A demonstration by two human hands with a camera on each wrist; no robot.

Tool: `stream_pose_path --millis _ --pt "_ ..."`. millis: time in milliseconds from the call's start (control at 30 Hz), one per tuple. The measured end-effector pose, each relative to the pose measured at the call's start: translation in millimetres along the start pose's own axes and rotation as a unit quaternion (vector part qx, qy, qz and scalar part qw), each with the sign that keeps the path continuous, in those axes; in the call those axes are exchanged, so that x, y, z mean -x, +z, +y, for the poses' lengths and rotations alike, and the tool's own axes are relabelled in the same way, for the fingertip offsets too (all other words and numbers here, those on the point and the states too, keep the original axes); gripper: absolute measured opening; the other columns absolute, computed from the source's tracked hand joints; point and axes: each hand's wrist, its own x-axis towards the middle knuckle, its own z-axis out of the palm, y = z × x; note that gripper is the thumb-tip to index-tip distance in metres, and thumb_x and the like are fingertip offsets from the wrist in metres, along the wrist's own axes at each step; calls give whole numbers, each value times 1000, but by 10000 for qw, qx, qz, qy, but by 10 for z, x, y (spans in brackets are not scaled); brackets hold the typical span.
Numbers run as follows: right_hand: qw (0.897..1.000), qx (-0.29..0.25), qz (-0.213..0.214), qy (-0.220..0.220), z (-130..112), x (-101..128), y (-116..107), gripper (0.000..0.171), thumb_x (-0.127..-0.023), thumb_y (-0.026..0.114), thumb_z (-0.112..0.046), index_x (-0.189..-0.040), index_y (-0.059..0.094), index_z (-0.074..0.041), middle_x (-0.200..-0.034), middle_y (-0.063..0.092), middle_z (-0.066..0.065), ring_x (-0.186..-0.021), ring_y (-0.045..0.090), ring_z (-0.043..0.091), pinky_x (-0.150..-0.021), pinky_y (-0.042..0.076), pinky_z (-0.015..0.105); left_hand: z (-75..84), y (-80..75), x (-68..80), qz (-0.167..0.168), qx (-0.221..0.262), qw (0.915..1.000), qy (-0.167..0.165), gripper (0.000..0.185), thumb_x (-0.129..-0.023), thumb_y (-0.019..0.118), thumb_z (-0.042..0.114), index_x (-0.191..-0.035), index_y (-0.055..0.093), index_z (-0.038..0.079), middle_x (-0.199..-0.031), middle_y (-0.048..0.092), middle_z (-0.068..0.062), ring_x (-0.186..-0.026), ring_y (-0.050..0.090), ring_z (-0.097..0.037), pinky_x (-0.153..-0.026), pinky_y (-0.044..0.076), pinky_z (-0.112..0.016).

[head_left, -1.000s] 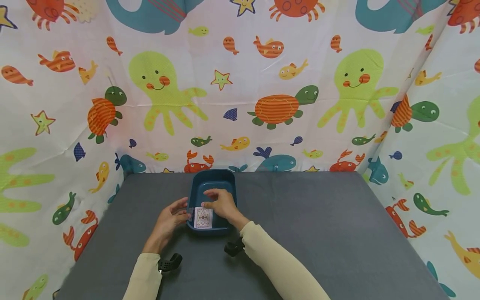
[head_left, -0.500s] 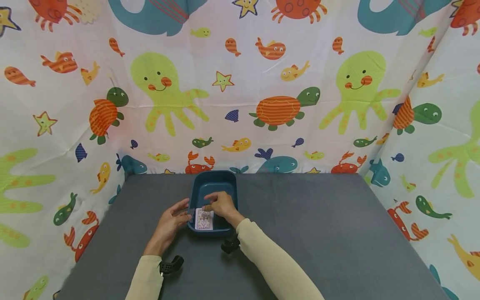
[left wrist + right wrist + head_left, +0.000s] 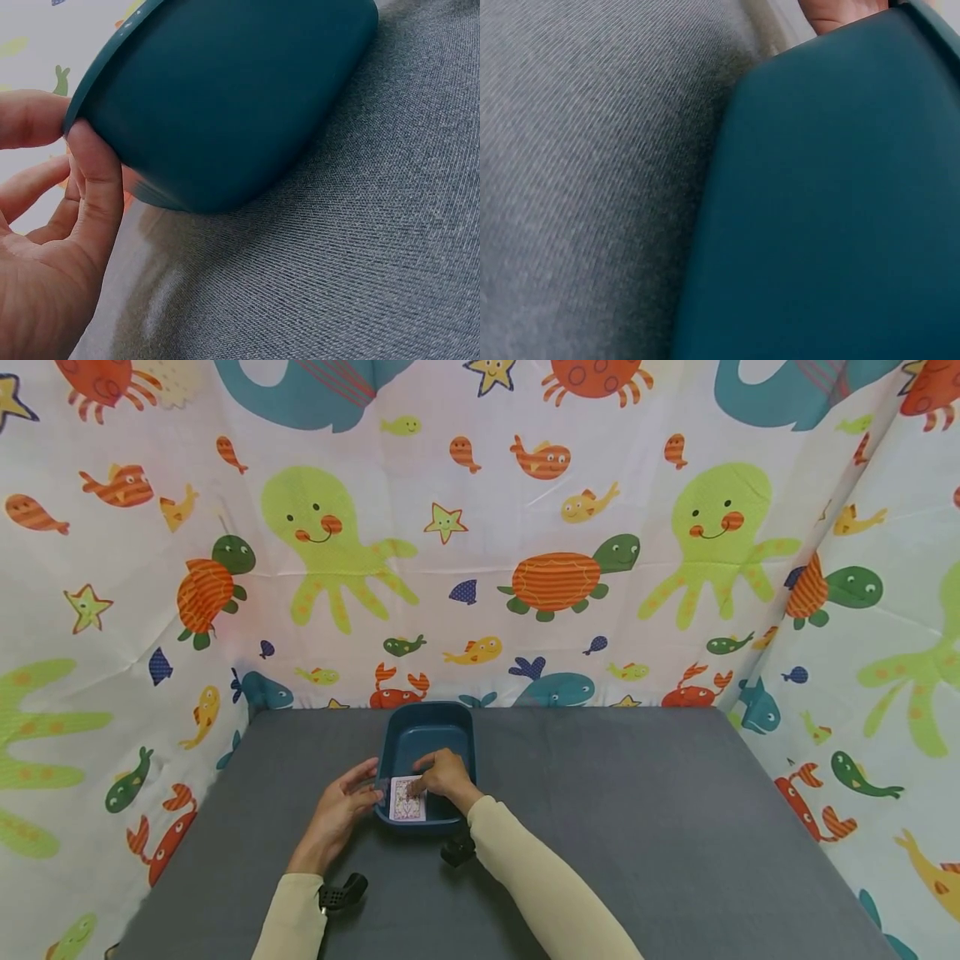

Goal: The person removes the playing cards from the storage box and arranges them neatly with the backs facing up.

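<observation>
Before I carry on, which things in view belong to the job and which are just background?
Part of the job:
dark blue tray
left hand, at its rim
patterned card, inside the tray
right hand, over the card

Background:
grey table cover
sea-animal cloth backdrop
black wrist devices

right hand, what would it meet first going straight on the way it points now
Most likely the patterned card in the blue tray: the right hand reaches over it, perhaps touching, though depth is unclear.

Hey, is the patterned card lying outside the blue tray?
No, the head view shows the patterned card inside the blue tray, toward the end nearer the person.
</observation>
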Motion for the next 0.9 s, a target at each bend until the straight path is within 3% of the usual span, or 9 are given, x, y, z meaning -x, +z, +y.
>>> stream_pose_path --millis 200,433,667,900 --pt "9993 332 150 -120 0 17 9 37 -66 90 -19 -100 77 -10 -120 69 11 -116 57 29 -102 44 46 20 3 -2 13 44 10000 -14 59 -92 58 -2 -148 42 11 -145 41 -13 -115 50 -23 -84 50 -23" --pt "9971 536 444 -316 -1 14 33 31 -67 90 -18 -94 76 -11 -101 72 7 -98 60 25 -92 46 44 19 8 5 63 -22 10000 -53 59 -92 58 -2 -147 43 13 -145 41 -12 -120 47 -27 -86 49 -24" --pt "9979 12 589 -253 0 -19 29 26 -75 85 -15 -96 71 -11 -82 62 2 -76 54 17 -64 44 30 17 3 17 62 -36 10000 -37 58 -93 58 -1 -147 44 13 -145 41 -13 -122 48 -30 -87 48 -25" --pt "9965 -403 687 -261 4 -35 21 14 -81 80 -15 -93 75 -11 -77 65 2 -68 56 15 -58 44 27 10 3 15 62 -59 9999 -83 59 -92 60 1 -147 44 15 -146 41 -11 -118 49 -26 -90 47 -26"
